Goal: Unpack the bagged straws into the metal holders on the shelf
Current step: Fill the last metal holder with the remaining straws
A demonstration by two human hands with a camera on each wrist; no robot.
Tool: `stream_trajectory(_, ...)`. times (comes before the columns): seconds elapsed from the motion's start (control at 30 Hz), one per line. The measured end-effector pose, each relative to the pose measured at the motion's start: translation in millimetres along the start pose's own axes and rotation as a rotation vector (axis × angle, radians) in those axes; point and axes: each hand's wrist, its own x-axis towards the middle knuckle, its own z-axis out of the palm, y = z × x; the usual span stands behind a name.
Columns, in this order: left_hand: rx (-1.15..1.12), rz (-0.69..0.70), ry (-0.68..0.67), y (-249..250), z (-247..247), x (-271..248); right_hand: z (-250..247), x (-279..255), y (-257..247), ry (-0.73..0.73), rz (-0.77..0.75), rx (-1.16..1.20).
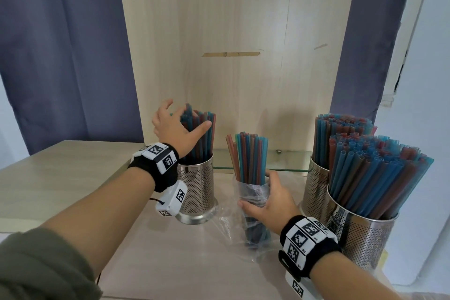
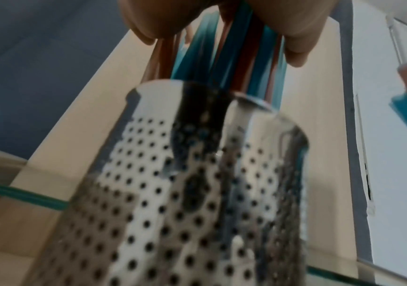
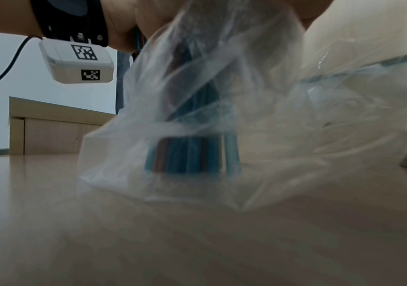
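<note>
Head view: gripped the plastic bag (image 1: 243, 231) round its middle with the right hand (image 1: 265, 204), fingers wrapped about the film, likely to keep the bagged straws (image 1: 248, 153) upright on the counter (image 1: 194, 263) and bunched for the next pull. Cupped the left hand (image 1: 170, 126) round the tops of the loose straws (image 1: 202, 139) in the left holder (image 1: 197, 190), thumb on the near side and fingers behind, apparently to gather them and stop them fanning over the rim. Stood the bag just right of that holder, probably to keep each transfer short. Left the full holders (image 1: 360, 238) at the far right, packed tight; judged the left holder, still roomy, as the one being filled.

Confirmed from the left wrist view: fingers (image 2: 146, 23) closed on the loose straws above the perforated steel rim. Confirmed from the right wrist view: lower straw ends standing on the counter inside the bag, film loose and crumpled around them.

Looked thin, straight and alike in length, in translucent teal-blue and reddish-brown, with open ends. Stuck well out of the bag's mouth, a few splaying leftward.
</note>
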Motion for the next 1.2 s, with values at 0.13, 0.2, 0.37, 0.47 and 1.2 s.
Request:
stream_trajectory(0.13,-0.194,0.036,0.039,-11,5,-1,0,1,1,-0.010,0.005,0.013)
stream_trajectory(0.2,-0.348,-0.070,0.013,-12,6,0,0,0,1,-0.008,0.004,0.010)
stream_trajectory(0.37,-0.452,-0.243,-0.061,-15,10,4,1,0,2,-0.003,0.002,0.010)
stream_trajectory(0.47,-0.436,-0.247,-0.098,-18,12,7,0,0,2,-0.007,0.006,0.008)
stream_trajectory(1.2,-0.386,-0.027,-0.093,-3,8,-44,-1,-1,1,0.085,-0.022,-0.012)
